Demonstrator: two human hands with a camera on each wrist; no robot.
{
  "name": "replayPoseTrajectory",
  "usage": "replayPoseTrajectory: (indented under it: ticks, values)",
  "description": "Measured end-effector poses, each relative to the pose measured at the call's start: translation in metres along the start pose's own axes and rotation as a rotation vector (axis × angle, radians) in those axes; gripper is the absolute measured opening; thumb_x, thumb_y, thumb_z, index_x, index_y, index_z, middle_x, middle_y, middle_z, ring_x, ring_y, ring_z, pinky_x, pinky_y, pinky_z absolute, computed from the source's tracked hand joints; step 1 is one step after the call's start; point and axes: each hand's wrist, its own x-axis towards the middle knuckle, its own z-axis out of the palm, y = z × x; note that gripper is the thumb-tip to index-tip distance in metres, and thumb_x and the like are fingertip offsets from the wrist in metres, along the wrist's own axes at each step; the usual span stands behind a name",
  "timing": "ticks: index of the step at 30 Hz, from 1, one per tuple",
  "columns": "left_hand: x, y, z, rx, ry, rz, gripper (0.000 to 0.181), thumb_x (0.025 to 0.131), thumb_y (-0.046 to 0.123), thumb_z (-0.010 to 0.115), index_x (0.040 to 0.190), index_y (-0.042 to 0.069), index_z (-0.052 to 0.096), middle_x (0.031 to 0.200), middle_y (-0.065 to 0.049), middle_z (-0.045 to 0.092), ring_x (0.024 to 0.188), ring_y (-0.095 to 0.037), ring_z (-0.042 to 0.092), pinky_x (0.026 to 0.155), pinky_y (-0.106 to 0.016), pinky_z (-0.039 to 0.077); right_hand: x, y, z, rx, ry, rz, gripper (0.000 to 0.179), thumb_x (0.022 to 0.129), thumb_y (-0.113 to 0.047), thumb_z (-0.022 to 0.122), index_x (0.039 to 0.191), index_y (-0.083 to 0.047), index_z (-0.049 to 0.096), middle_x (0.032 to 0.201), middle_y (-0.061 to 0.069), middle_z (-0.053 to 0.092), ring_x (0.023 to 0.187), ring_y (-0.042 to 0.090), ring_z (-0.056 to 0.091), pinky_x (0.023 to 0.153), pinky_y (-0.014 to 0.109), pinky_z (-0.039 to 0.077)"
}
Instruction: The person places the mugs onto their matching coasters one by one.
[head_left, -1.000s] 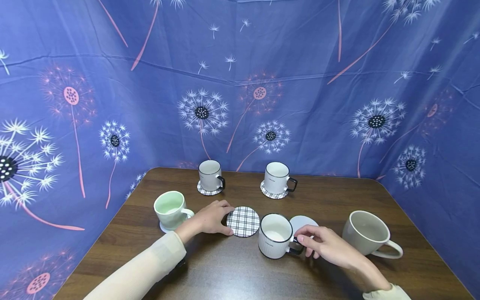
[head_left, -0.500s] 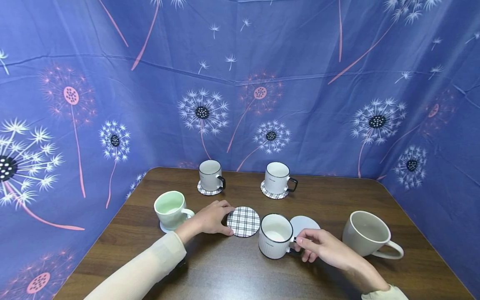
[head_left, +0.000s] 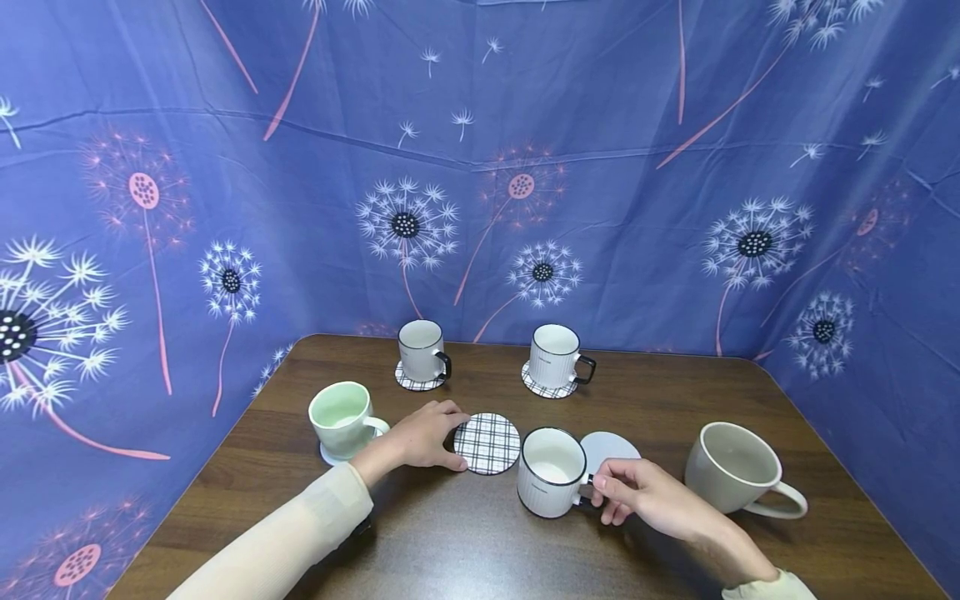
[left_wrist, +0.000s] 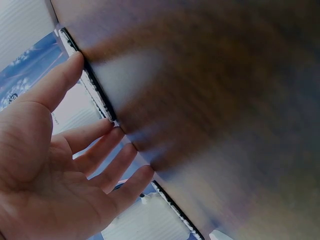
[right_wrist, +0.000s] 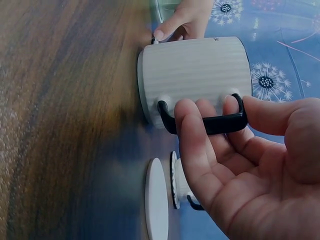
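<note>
In the head view my left hand [head_left: 425, 437] touches the left edge of a round plaid coaster [head_left: 487, 444] with thumb and index fingertips. The left wrist view shows its fingers extended, lightly bent, with the thumb [left_wrist: 62, 77] at the coaster's rim. My right hand [head_left: 648, 497] holds a white ribbed mug [head_left: 550, 483] by its black handle; the right wrist view shows the fingers curled around that handle [right_wrist: 220, 125]. Upright, the mug stands just right of the plaid coaster. I cannot tell whether its base touches the table. A plain grey-white coaster [head_left: 606, 450] lies partly behind the mug and right hand.
Two similar mugs, one left [head_left: 421, 350] and one right [head_left: 552, 357], stand on plaid coasters at the back. A green mug [head_left: 341, 421] on a pale coaster is at left. A large beige mug [head_left: 731, 467] stands at right. A blue dandelion-print cloth [head_left: 480, 100] hangs behind the table.
My right fingers have shifted slightly on the mug's handle and now cover more of it. The left hand, the mugs and the coasters stay where they were.
</note>
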Motion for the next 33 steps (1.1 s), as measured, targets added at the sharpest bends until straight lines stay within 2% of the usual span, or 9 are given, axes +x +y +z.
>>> replayPoseTrajectory:
  ticks: [10, 16, 22, 33]
  values:
    - [0.000, -0.001, 0.001, 0.002, 0.004, 0.005, 0.077, 0.087, 0.044, 0.087, 0.149, 0.007, 0.062, 0.147, -0.011, 0.059, 0.135, -0.032, 0.054, 0.111, -0.050, 0.049, 0.001, -0.001, 0.000, -0.053, 0.022, 0.018, 0.026, 0.113, -0.013, 0.050, 0.099, 0.002, 0.067, 0.096, 0.018, 0.072, 0.079, 0.024, 0.076, 0.073, 0.036, 0.063]
    - [0.000, -0.002, 0.002, 0.006, 0.007, 0.009, 0.078, 0.086, 0.045, 0.087, 0.149, 0.007, 0.062, 0.146, -0.010, 0.059, 0.133, -0.032, 0.054, 0.110, -0.050, 0.049, 0.001, -0.003, 0.000, -0.094, 0.032, -0.002, 0.024, 0.112, -0.011, 0.051, 0.099, 0.000, 0.068, 0.094, 0.015, 0.072, 0.078, 0.025, 0.076, 0.072, 0.035, 0.063]
    - [0.000, -0.002, 0.002, 0.011, 0.008, 0.010, 0.078, 0.086, 0.046, 0.087, 0.149, 0.007, 0.062, 0.146, -0.010, 0.059, 0.133, -0.031, 0.054, 0.109, -0.049, 0.049, 0.002, -0.005, -0.001, -0.143, 0.045, -0.002, 0.024, 0.112, -0.015, 0.053, 0.098, -0.002, 0.068, 0.091, 0.019, 0.073, 0.076, 0.027, 0.076, 0.071, 0.034, 0.063]
    - [0.000, -0.002, 0.002, 0.003, 0.003, 0.001, 0.078, 0.087, 0.046, 0.087, 0.149, 0.008, 0.061, 0.147, -0.010, 0.058, 0.134, -0.031, 0.053, 0.110, -0.050, 0.049, 0.009, -0.012, 0.000, -0.143, 0.073, -0.025, 0.023, 0.112, -0.010, 0.051, 0.102, 0.001, 0.068, 0.093, 0.014, 0.073, 0.076, 0.022, 0.075, 0.070, 0.035, 0.063]
